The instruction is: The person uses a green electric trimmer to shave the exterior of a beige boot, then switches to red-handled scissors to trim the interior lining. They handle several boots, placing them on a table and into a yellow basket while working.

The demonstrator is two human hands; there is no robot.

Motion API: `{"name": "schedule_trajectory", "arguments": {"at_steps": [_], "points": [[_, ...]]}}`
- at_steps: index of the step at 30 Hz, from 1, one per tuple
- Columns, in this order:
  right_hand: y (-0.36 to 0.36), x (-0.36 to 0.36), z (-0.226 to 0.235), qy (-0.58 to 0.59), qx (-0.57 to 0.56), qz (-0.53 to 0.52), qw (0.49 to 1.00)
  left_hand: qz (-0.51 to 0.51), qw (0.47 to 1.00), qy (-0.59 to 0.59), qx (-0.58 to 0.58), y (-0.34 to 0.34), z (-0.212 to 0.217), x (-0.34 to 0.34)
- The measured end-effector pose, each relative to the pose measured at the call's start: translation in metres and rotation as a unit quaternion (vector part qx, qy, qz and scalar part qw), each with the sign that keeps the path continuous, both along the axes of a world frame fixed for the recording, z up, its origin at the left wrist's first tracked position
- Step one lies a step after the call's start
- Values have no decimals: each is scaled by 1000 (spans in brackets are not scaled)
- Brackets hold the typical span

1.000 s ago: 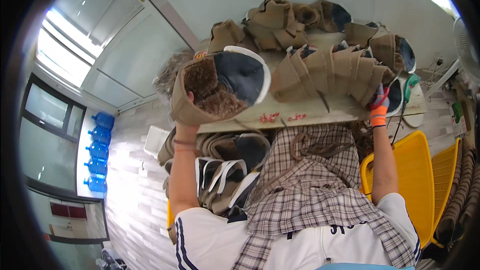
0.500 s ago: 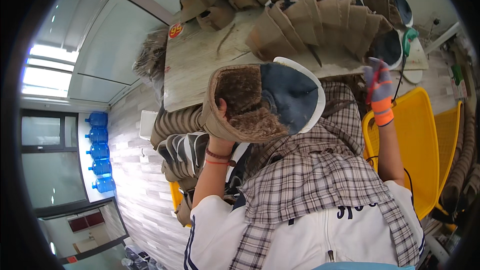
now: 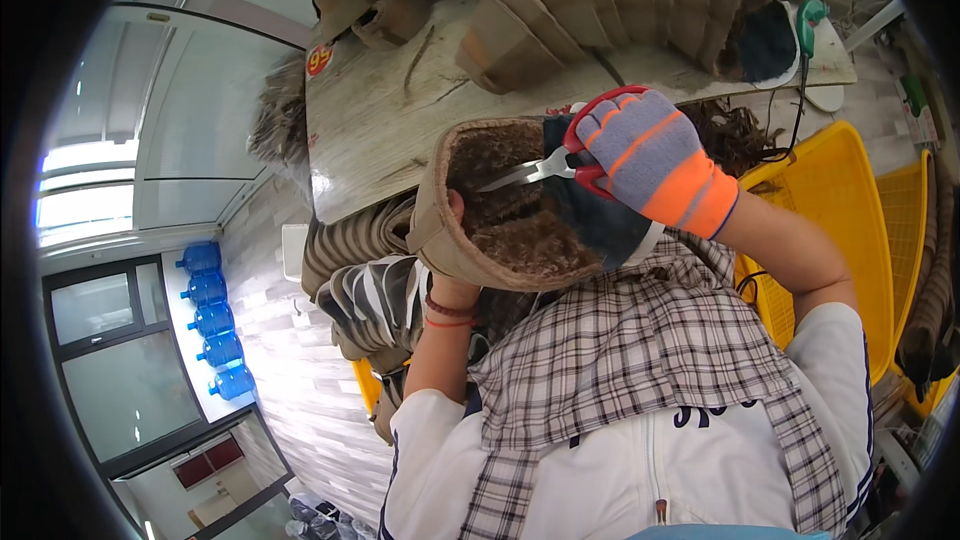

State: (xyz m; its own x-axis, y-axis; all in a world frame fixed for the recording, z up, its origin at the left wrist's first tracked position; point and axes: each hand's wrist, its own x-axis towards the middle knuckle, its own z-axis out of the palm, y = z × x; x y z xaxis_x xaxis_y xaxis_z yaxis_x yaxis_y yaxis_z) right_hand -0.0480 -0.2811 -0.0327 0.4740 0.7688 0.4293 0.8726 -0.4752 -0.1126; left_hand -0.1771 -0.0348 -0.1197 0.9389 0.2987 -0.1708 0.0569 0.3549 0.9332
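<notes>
Five blue water bottles (image 3: 212,320) stand in a row by the window at far left, well apart from the work. Nearer in, the left hand (image 3: 452,240) is mostly hidden under the fleece-lined tan boot upper (image 3: 500,210), which it holds up from below over the lap, just in front of the wooden table (image 3: 400,110); its fingers appear closed on the upper, though the grip itself cannot be seen. The right hand (image 3: 645,155), in a grey and orange glove, is closed through the red handles of the scissors (image 3: 560,165), whose blades point left into the curly lining. My worry is that the tips could dig into the lining or nick the hidden left fingers, since the upper is held in the air and may wobble. Stacked tan uppers (image 3: 620,0) crowd the table beyond, and yellow crates (image 3: 840,200) sit at right.
</notes>
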Motion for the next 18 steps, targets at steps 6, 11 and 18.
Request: {"name": "schedule_trajectory", "arguments": {"at_steps": [6, 11, 18], "points": [[6, 1, 4, -53, -65, -25, 996, 1, 995, 16, -103, 1, -7, 1], [7, 1, 7, -47, -91, -27, 994, 2, 991, 24, -131, 1, -10, 3], [-7, -1, 13, 23, -71, -41, 996, 12, 986, 37, -164, 10, -12, 1]]}}
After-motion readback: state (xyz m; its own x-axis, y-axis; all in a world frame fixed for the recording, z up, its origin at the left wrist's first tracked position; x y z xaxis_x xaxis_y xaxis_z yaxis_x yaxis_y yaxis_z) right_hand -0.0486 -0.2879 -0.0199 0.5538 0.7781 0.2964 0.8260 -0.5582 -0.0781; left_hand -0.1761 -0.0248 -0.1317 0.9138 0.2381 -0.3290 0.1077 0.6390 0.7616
